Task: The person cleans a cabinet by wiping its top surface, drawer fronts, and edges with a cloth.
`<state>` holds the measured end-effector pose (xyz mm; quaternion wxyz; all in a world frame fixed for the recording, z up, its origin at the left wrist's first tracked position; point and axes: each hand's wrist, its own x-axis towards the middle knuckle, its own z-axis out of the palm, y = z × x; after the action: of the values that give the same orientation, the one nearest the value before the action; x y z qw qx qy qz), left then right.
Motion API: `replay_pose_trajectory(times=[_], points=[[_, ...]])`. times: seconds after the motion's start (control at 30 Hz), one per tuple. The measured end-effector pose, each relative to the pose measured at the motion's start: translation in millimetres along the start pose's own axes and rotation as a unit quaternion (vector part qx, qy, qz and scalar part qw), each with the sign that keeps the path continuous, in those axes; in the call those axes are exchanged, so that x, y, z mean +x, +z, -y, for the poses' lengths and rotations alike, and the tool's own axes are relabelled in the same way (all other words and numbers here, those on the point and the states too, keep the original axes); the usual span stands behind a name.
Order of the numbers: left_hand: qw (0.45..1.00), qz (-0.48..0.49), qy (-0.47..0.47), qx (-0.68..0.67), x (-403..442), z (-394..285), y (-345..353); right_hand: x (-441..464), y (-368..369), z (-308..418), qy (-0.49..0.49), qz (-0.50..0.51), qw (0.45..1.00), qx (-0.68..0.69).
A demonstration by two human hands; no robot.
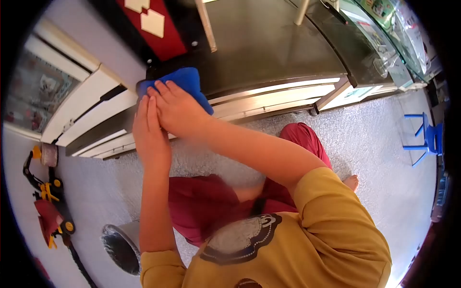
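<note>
A blue cloth (192,81) lies at the front left corner of a dark cabinet top (264,48). My right hand (180,109) rests on the cloth's near edge, its fingers lying flat and slightly apart. Right beside it, my left hand (151,130) is stretched out, with its fingertips touching or overlapping my right fingers near the cloth. Neither hand is seen gripping the cloth; the palms are hidden. Behind the cloth stands a black and red panel (165,43) with pale paper pieces on it.
White drawer fronts (273,97) run below the cabinet top. Glass panels (379,38) stand at the upper right. A blue chair (432,139) is at the far right. A grey bin (126,245) and a toy digger (53,192) stand on the floor at the left.
</note>
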<state>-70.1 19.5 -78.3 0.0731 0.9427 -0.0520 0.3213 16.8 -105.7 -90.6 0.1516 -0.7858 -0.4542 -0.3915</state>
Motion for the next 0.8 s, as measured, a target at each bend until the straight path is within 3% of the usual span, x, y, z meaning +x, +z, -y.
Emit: replay_pose_trajectory(times=[0.17, 0.2, 0.33, 0.63, 0.8], points=[[0.988, 0.024, 0.013, 0.150, 14.9, -32.7, 1.5, -12.2, -6.0, -15.8, 0.008, 0.008, 0.999, 0.032], [0.983, 0.034, 0.053, 0.172, 22.4, -44.9, -1.4, -19.3, -18.1, -24.4, 0.009, 0.014, 0.999, 0.034], [0.978, -0.002, 0.114, 0.175, 34.0, -88.6, 30.0, -56.6, -52.1, -67.5, 0.019, -0.020, 0.999, 0.024], [0.971, -0.085, 0.219, 0.050, 77.5, -236.0, 92.1, -147.7, -152.6, -179.6, 0.094, -0.040, 0.994, -0.032], [0.953, -0.125, 0.255, -0.110, 106.8, -321.5, 124.8, -194.7, -213.1, -230.2, 0.160, 0.007, 0.984, -0.080]])
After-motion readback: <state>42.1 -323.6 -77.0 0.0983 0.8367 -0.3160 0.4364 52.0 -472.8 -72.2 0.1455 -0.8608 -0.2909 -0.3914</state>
